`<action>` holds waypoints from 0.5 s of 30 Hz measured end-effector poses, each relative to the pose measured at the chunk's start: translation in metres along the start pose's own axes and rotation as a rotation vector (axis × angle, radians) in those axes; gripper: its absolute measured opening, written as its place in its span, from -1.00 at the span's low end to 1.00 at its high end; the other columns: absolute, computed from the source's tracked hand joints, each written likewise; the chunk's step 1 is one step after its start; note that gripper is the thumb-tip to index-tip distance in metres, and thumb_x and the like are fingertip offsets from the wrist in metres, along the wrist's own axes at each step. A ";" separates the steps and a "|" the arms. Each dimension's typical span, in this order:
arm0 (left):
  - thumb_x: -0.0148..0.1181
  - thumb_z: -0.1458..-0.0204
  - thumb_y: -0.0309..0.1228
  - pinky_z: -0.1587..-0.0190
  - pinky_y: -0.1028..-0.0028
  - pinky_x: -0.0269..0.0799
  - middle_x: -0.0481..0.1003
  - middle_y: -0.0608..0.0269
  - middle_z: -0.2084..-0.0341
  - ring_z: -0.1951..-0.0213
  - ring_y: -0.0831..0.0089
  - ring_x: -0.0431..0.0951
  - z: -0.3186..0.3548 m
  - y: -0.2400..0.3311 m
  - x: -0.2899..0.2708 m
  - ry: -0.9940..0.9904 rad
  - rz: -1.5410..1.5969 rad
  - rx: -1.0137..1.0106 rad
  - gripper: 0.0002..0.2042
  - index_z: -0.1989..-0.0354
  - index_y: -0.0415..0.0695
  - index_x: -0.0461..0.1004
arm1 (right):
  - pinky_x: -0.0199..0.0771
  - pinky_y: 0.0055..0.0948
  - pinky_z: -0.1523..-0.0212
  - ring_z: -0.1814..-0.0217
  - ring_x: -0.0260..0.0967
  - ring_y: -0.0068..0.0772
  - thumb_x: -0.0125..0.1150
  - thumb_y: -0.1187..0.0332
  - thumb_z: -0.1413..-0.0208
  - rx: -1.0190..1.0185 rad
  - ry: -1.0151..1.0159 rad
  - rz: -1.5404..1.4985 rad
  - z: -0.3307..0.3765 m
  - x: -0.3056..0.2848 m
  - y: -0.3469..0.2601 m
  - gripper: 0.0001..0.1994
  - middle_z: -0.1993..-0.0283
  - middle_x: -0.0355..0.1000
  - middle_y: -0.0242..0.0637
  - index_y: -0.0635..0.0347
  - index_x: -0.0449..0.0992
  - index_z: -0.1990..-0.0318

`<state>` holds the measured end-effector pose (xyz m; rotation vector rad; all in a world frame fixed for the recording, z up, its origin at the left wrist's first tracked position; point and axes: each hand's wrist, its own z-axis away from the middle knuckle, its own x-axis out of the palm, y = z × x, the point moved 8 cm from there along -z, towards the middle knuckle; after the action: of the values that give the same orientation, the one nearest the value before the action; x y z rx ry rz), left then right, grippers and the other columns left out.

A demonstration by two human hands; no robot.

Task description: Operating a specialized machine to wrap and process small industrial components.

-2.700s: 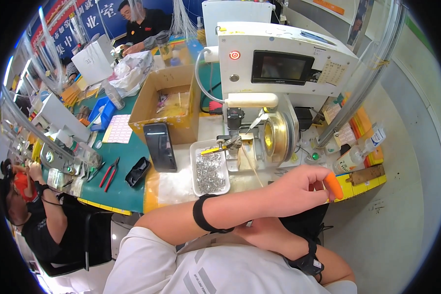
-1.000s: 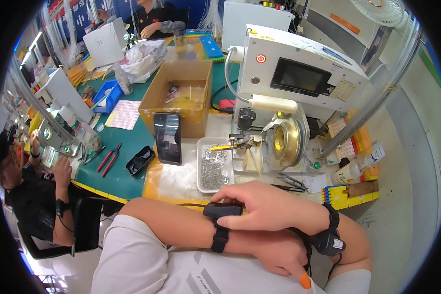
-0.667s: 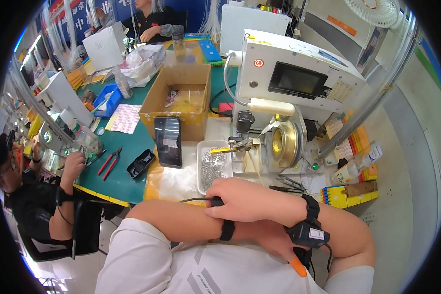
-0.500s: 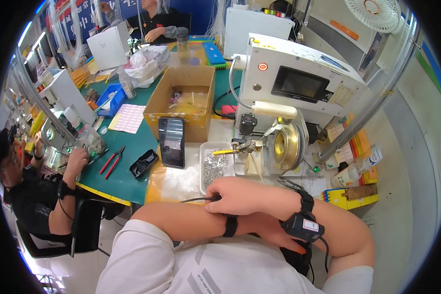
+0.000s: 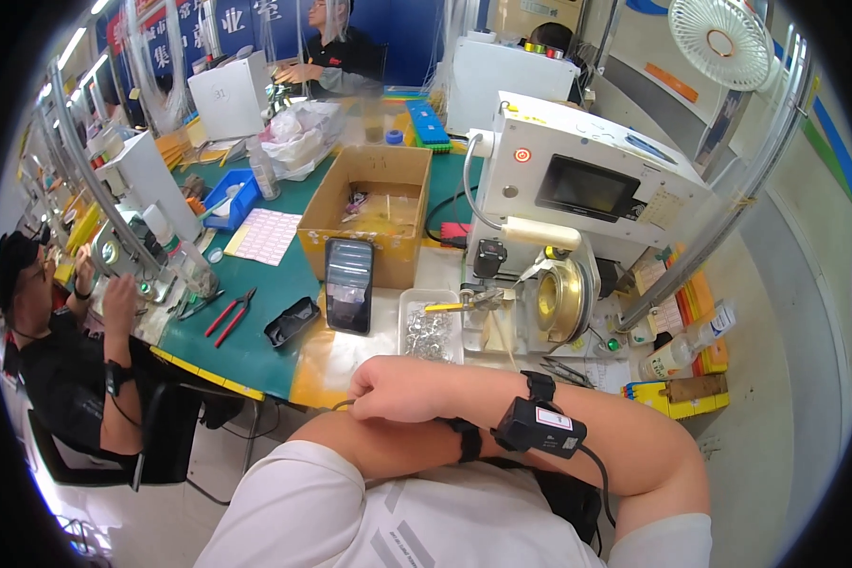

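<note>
My right hand lies across my left forearm with its fingers curled on a thin black cable, which shows at the far side of the knuckles. My left forearm runs beneath it, with a black strap at the wrist. Past that strap, my left hand is mostly hidden under my right forearm, so its fingers do not show. A black box-shaped device is strapped to my right wrist, a cable trailing from it. Just ahead of my hands sits a white tray of small metal parts.
A phone leans on a cardboard box. Red-handled pliers and a black tray lie to the left. A white machine with a brass-coloured wheel stands at the right. A co-worker sits at the left.
My right hand has slid leftward along my left forearm toward the elbow. The left fingers that showed below my right wrist are now hidden. The co-worker's hand at the left has lifted.
</note>
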<state>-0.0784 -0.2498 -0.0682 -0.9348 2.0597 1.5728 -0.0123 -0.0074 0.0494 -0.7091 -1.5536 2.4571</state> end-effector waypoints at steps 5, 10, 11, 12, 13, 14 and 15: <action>0.24 -0.18 -0.25 0.04 0.10 0.55 0.62 0.09 0.19 0.06 0.07 0.62 0.000 0.004 0.001 0.005 -0.028 -0.012 -0.81 0.24 -0.10 0.64 | 0.57 -0.20 0.14 0.25 0.60 -0.13 0.29 0.26 -0.14 -0.050 -0.086 0.255 -0.023 0.020 -0.012 -0.74 0.36 0.64 -0.05 0.33 0.70 0.34; 0.24 -0.18 -0.25 0.04 0.10 0.55 0.62 0.10 0.19 0.06 0.07 0.62 0.000 0.004 -0.007 0.003 -0.072 -0.022 -0.81 0.24 -0.10 0.64 | 0.57 -0.24 0.00 0.10 0.62 -0.18 0.25 0.29 -0.28 -0.164 -0.159 0.122 -0.011 0.046 -0.024 -0.76 0.19 0.68 -0.09 0.30 0.69 0.13; 0.24 -0.18 -0.25 0.04 0.10 0.54 0.62 0.10 0.19 0.06 0.07 0.62 0.002 0.003 -0.008 0.010 -0.079 -0.031 -0.81 0.23 -0.10 0.64 | 0.57 -0.24 0.00 0.10 0.62 -0.18 0.25 0.29 -0.28 -0.166 -0.168 0.124 -0.010 0.049 -0.021 -0.76 0.19 0.68 -0.09 0.30 0.69 0.13; 0.24 -0.18 -0.25 0.04 0.11 0.54 0.62 0.10 0.19 0.06 0.07 0.62 0.003 0.002 -0.009 0.015 -0.086 -0.039 -0.81 0.23 -0.10 0.64 | 0.56 -0.26 -0.04 0.06 0.61 -0.21 0.23 0.30 -0.30 -0.191 -0.128 0.083 -0.011 0.047 -0.020 -0.77 0.14 0.68 -0.10 0.29 0.67 0.10; 0.24 -0.18 -0.25 0.04 0.11 0.54 0.62 0.10 0.19 0.07 0.08 0.62 0.004 0.003 -0.007 0.016 -0.087 -0.044 -0.81 0.23 -0.10 0.64 | 0.56 -0.28 -0.07 0.03 0.61 -0.23 0.21 0.31 -0.33 -0.212 -0.083 0.035 -0.010 0.045 -0.019 -0.77 0.10 0.67 -0.12 0.29 0.65 0.08; 0.24 -0.18 -0.25 0.04 0.11 0.54 0.62 0.10 0.19 0.07 0.08 0.62 0.004 0.004 -0.004 0.017 -0.087 -0.047 -0.81 0.23 -0.10 0.64 | 0.56 -0.28 -0.07 0.03 0.61 -0.23 0.21 0.31 -0.33 -0.208 -0.086 0.031 -0.010 0.047 -0.017 -0.77 0.10 0.67 -0.12 0.29 0.65 0.08; 0.24 -0.18 -0.25 0.03 0.11 0.54 0.62 0.11 0.19 0.07 0.08 0.62 0.005 0.005 -0.001 0.017 -0.087 -0.050 -0.81 0.23 -0.10 0.65 | 0.56 -0.30 -0.07 0.02 0.60 -0.24 0.20 0.31 -0.34 -0.199 -0.087 -0.060 -0.010 0.047 -0.016 -0.78 0.09 0.67 -0.13 0.29 0.65 0.08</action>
<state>-0.0810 -0.2445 -0.0656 -1.0447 1.9707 1.5828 -0.0502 0.0253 0.0451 -0.5814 -1.8426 2.3417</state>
